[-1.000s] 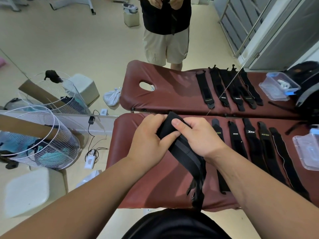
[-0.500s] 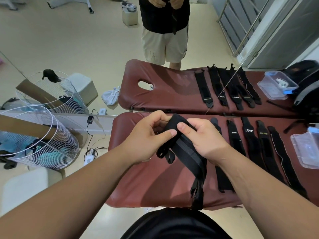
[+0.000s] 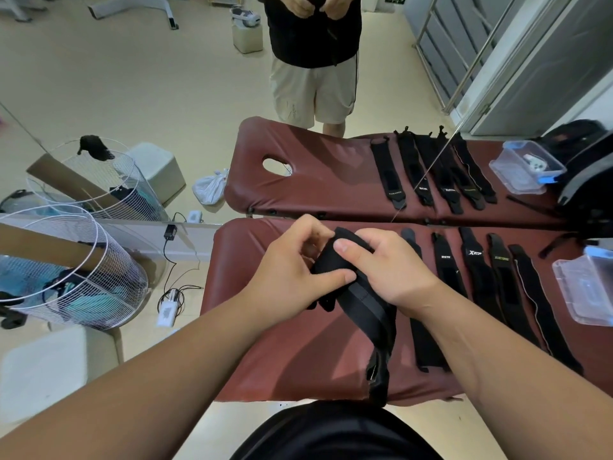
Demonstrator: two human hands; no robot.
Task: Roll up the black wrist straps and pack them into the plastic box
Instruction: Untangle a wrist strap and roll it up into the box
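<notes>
I hold a black wrist strap (image 3: 363,303) above the maroon padded bench (image 3: 285,353). Its top end is curled into a roll between both hands, and its tail hangs down past the bench's near edge. My left hand (image 3: 292,273) pinches the roll from the left with thumb and fingers. My right hand (image 3: 391,270) grips it from the right, fingers curled over the top. Several more black straps (image 3: 497,287) lie flat side by side on the bench to the right. The clear plastic box (image 3: 583,290) sits at the right edge, beyond them.
A wall mirror stands just behind the bench and reflects a person (image 3: 315,54), the straps and the box. Two white wire baskets (image 3: 69,270) and a cable with a power adapter (image 3: 167,310) sit on the floor to the left. A black bag (image 3: 587,180) is at far right.
Both hands have turned the strap's top end further over, so the roll between them is tighter and thicker. The hanging tail stays over the bench's near edge.
</notes>
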